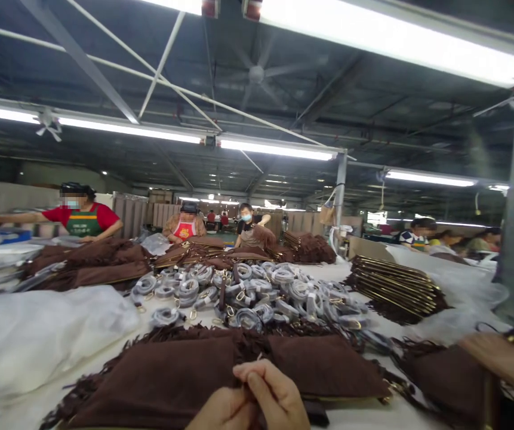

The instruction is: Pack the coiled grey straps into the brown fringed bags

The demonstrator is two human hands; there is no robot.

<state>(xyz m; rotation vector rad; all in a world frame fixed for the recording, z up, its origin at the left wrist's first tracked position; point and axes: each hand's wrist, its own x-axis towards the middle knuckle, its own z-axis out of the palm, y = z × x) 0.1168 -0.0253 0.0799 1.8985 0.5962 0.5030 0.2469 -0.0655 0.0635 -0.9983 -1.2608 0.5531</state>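
Two brown fringed bags lie flat on the table in front of me, a left one [167, 376] and a right one [323, 364]. My left hand [223, 409] and my right hand [274, 394] meet low in the view, over the spot where the bags adjoin. Both are closed, with fingertips pinched together and nearly touching. Whatever lies between the fingers is too small or hidden to make out. Behind the bags spreads a heap of coiled straps [257, 292] in clear wrapping, with gold-coloured clasps.
White plastic sheeting [46, 334] covers the left side. A stack of brown pieces with gold edges [395, 286] stands at right. A co-worker's blurred hand [498, 358] reaches over another brown bag [449, 376]. Several people work across the table, near brown piles [95, 263].
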